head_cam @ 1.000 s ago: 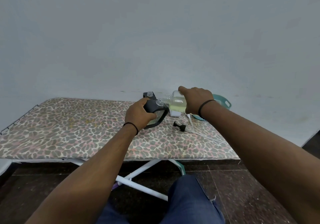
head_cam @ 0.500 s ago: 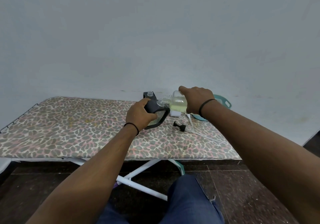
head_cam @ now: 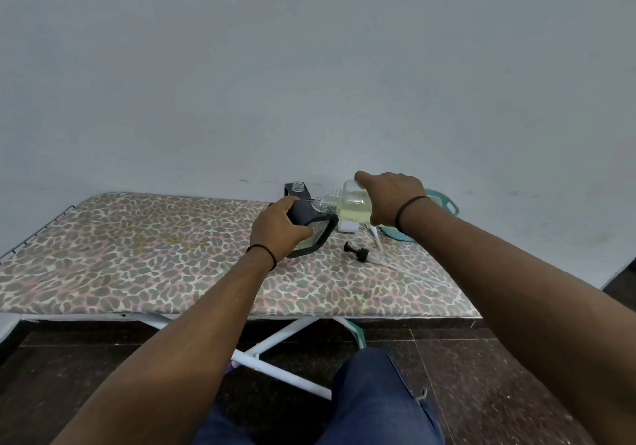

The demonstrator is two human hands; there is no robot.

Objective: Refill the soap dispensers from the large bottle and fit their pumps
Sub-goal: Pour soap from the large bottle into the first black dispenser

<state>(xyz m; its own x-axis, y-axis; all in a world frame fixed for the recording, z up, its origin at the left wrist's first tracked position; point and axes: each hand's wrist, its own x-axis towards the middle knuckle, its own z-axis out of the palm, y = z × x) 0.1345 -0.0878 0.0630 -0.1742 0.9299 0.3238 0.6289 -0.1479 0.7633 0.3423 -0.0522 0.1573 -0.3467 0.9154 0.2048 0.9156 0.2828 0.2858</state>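
Nearest of all is a knee in blue jeans [head_cam: 371, 406] over the dark floor, and then the near edge of the spotted board [head_cam: 137, 255] on its white legs. There is a lot of bare board on the left side, so that is the safe place to put things down.

Farther in, the left hand [head_cam: 280, 229] wraps round a dark soap dispenser [head_cam: 309, 228] and tips it a little toward the right. The right hand [head_cam: 389, 200] grips the big clear bottle [head_cam: 347, 203] of yellow-green soap, laid almost on its side. The bottle's neck touches, or nearly touches, the dispenser's small clear mouth. I think this is the pouring step.

To do it well, I would keep the two mouths lined up and tip the bottle slowly, since the hole is small and soap could run down the side. Hold the dispenser still.

A black pump [head_cam: 356, 251] with a long clear tube lies just right of the dispenser, near the board's right end, so a sleeve could knock it off. Behind stands a second dispenser [head_cam: 297, 190] with no pump. A teal basket [head_cam: 444, 202] sits by the wall.
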